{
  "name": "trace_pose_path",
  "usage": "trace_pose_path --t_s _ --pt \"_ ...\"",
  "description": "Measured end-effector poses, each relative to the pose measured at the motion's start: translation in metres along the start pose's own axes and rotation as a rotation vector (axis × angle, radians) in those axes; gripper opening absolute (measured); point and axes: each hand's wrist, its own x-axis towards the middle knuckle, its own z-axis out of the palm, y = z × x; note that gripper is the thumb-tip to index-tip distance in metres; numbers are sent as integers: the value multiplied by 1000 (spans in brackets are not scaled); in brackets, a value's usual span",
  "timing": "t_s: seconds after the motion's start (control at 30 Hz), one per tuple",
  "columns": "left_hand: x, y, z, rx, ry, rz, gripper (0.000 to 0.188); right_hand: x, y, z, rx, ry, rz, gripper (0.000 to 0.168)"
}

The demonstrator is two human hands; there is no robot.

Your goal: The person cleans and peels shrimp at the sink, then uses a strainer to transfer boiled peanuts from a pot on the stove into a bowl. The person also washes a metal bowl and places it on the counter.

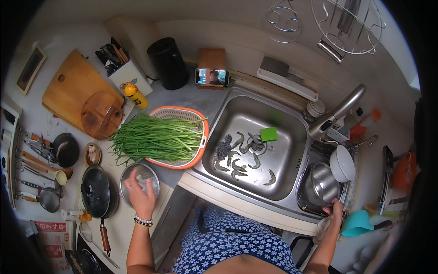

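Note:
My left hand (140,195), fingers apart and holding nothing, hovers over a round steel bowl (155,174) on the counter. At the right, my right hand (333,209) has its fingers at the lower rim of a steel mixing bowl (321,185) in the drying rack; whether they grip the rim is unclear. Several raw shrimp (239,166) lie scattered in the steel sink (287,164) around the drain, with a green scouring pad (268,134) and a dark mesh scrubber (224,148). Left of the sink, green garlic chives (154,137) fill an orange-rimmed colander (204,144).
A lidded frying pan (97,191) and a small bowl of garlic (92,154) stand at the left. Behind are a phone (211,77), a black kettle (168,63) and a yellow bottle (136,97). The faucet (337,111) reaches up beside the rack, which holds a white bowl (342,163).

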Motion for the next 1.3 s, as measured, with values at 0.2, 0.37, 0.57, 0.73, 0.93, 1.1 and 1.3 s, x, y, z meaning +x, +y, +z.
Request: trace_pose_path --t_s 0.2,0.37,0.57,0.73,0.93,1.1,1.3 --pt "0 77 33 -419 -277 255 46 -59 -31 -37 -18 -74 -17 15" --pt "-31 130 78 -767 -798 221 51 -106 -42 -29 -232 -33 -138 14" --pt "-54 198 117 -1088 -1826 -448 64 -149 -47 46 -244 -227 -345 13" --pt "-56 216 148 -1161 -1831 -673 52 -145 -43 127 -360 -318 -500 24" --pt "-20 209 166 -1228 -1613 -717 43 -98 -89 166 -633 -103 -1015 48" --pt "-12 234 187 -1265 -1630 -786 34 -24 -126 161 -923 313 -1145 58" --pt "-20 244 216 -1393 -1634 -901 29 -24 -118 170 -768 213 -1088 45"
